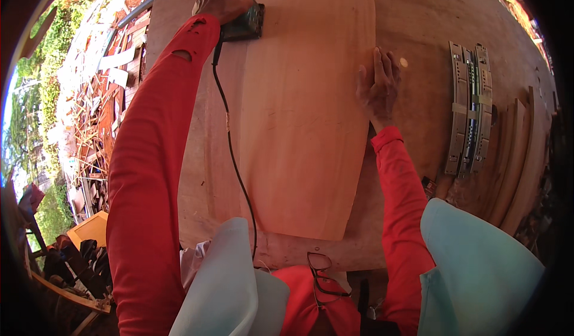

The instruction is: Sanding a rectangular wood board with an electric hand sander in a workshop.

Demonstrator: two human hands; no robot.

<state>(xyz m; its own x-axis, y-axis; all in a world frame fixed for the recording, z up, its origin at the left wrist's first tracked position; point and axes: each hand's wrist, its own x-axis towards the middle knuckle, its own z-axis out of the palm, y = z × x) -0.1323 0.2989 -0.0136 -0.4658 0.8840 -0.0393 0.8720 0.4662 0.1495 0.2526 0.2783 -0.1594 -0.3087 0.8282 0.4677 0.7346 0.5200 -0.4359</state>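
Observation:
My left hand point(220, 3) is closed around a dark green power sander point(246, 26) at the far left corner of a wooden panel point(308, 108). The sander sits at the panel's left edge; its underside is hidden. From it a black cord point(230, 141) trails across the panel's left side toward my body. My right hand point(379, 87) lies against the panel's right edge, fingers stretched out and nothing in its grasp. The panel lies flat on a broad wooden worktable point(418, 19).
Metal drawer slides point(469, 108), taped together, lie on the right of the table. Long wooden strips point(514, 162) rest beyond them. Scrap wood point(89, 150) litters the ground at the left. A pair of glasses point(323, 279) hangs at my chest.

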